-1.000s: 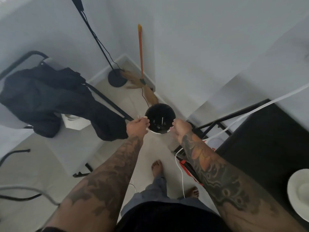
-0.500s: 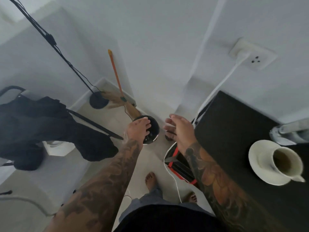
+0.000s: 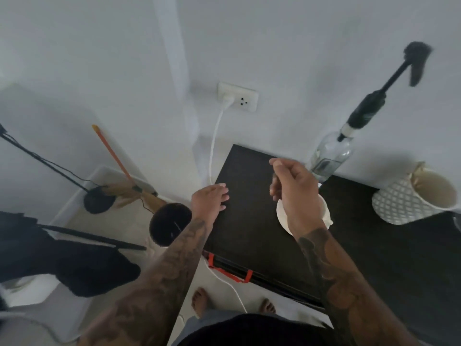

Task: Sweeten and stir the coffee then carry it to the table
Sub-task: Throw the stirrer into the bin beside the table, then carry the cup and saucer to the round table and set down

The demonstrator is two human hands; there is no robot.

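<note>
A white saucer stands on the black table, and only a bit of the white coffee cup shows beside my wrist. My right hand hovers over the cup and hides most of it. Its fingers are loosely curled and apart, with nothing in them. My left hand is at the table's left edge, palm down with fingers spread, holding nothing.
A black round bin stands on the floor left of the table, with a broom behind it. At the table's back are a glass bottle and a white patterned jug. A white cable runs down from the wall socket.
Both hands have left the black bin and swung right to the table. The right hand now hangs over the cup; the view has turned right with them.
</note>
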